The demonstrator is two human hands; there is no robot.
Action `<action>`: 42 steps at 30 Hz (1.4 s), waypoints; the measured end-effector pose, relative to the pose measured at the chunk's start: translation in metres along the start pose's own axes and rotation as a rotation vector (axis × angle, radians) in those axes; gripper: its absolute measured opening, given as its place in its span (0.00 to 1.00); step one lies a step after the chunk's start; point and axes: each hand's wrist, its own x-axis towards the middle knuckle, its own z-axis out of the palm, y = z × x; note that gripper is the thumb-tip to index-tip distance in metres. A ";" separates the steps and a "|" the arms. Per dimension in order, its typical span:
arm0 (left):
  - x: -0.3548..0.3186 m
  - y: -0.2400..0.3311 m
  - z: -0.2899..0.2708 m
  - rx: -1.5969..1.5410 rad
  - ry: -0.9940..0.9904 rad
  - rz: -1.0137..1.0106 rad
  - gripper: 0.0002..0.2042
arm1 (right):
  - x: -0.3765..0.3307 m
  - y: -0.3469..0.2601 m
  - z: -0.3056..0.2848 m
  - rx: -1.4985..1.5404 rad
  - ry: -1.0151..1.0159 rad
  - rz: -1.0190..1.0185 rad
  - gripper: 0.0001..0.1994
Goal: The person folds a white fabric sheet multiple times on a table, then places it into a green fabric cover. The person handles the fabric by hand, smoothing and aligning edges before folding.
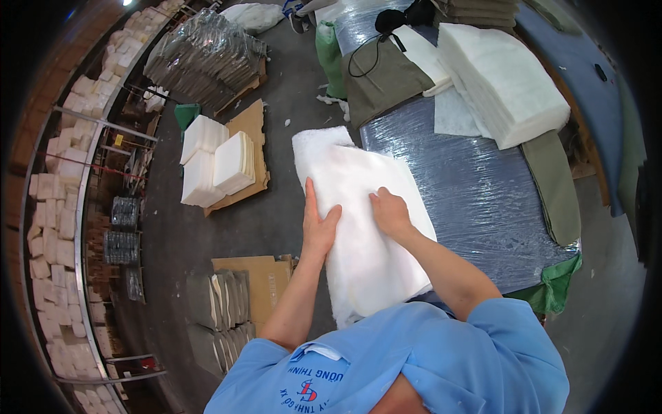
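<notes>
At centre frame, the left hand [318,224] lies flat and open along the left edge of a white wadding sheet [365,228]. That sheet droops off the near-left corner of the film-wrapped table [483,200]. Just right, the right hand [390,212] presses on its top, fingers curled, pinching nothing I can make out. The sheet looks light, soft, floppy and easily torn, so it is best held by its edges with both hands spread.

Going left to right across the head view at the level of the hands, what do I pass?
Shelving of white blocks → stacks of white pads on cardboard → left hand, flat on the white batting sheet → right hand, pressing the same sheet → plastic-wrapped blue table top → folded olive fabric.
</notes>
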 end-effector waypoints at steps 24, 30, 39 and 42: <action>-0.017 0.015 0.001 -0.270 -0.009 -0.128 0.43 | -0.035 -0.018 -0.009 0.004 -0.055 -0.230 0.15; -0.107 -0.032 -0.014 -0.470 -0.133 -0.059 0.38 | -0.051 0.047 -0.024 0.248 0.065 -0.095 0.11; -0.132 -0.014 0.003 -0.515 0.019 -0.056 0.40 | -0.146 0.013 0.002 0.340 -0.020 -0.218 0.14; -0.103 0.020 0.004 -0.626 0.005 -0.093 0.39 | -0.128 -0.007 -0.019 0.378 -0.002 -0.150 0.14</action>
